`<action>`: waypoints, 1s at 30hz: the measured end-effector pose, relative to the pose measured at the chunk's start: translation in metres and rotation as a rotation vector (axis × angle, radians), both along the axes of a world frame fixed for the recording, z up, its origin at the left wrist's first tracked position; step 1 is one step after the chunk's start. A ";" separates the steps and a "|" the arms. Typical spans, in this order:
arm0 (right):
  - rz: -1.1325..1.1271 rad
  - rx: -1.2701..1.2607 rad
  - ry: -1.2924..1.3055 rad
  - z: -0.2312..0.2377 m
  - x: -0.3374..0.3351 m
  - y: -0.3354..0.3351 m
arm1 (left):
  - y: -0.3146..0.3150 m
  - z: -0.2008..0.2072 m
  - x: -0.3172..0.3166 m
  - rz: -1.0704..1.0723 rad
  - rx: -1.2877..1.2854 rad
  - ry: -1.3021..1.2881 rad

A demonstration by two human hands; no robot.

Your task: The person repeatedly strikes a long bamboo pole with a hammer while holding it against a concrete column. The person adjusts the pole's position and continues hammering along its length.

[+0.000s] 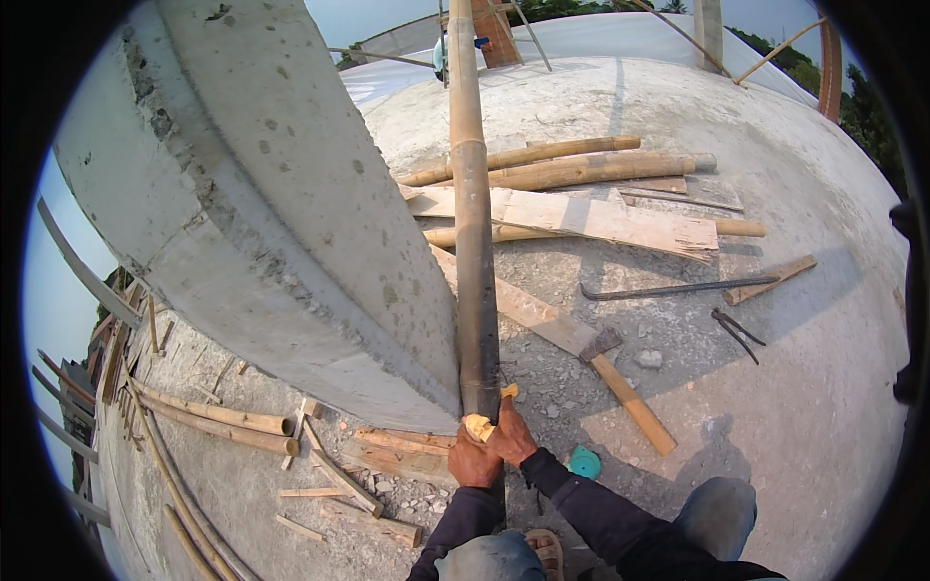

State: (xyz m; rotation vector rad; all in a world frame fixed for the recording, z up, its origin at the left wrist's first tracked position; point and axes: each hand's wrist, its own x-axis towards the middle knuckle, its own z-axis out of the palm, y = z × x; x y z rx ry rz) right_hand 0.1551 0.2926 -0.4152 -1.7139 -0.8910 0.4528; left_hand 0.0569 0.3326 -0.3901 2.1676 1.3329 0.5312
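Note:
A bamboo pole point(475, 252) stands upright against the concrete column point(320, 194), with thin wire around its lower part. At its foot, my left hand point(473, 461) is closed, fingers bent inward. Beside it and slightly farther off, my right hand point(513, 433) is also closed, touching the left. Pale yellow material point(479, 427) shows at the fingers of both hands; whether it is wrapped on them or held is unclear. What the fingers grip is hidden. To the right lies a hammer point(630, 399) with a wooden handle, its head on a plank.
Bamboo poles and boards point(601, 223) lie piled ahead. A pry bar point(668, 290) and pincers point(738, 335) rest at the right. Near my right forearm is a teal round object point(583, 462). Wood scraps point(349, 484) and long bamboo poles point(218, 416) lie at the left. Rubble litters the concrete.

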 end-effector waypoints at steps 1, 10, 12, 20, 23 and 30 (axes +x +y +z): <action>0.003 -0.012 -0.012 0.000 0.000 0.000 | 0.000 0.000 0.000 -0.002 0.001 0.000; 0.010 0.025 -0.029 0.003 0.001 -0.001 | 0.001 -0.003 0.001 0.021 0.019 0.024; 0.008 0.009 -0.050 0.002 0.001 -0.001 | 0.001 -0.002 0.001 0.013 0.020 0.014; 0.035 -0.039 -0.120 -0.002 0.001 -0.001 | 0.000 0.000 0.001 0.012 0.020 0.007; 0.031 -0.018 -0.109 -0.002 0.001 -0.001 | 0.000 0.000 0.000 0.012 0.015 0.015; 0.049 0.016 -0.153 0.001 0.002 -0.002 | 0.000 0.001 0.001 0.008 0.017 0.021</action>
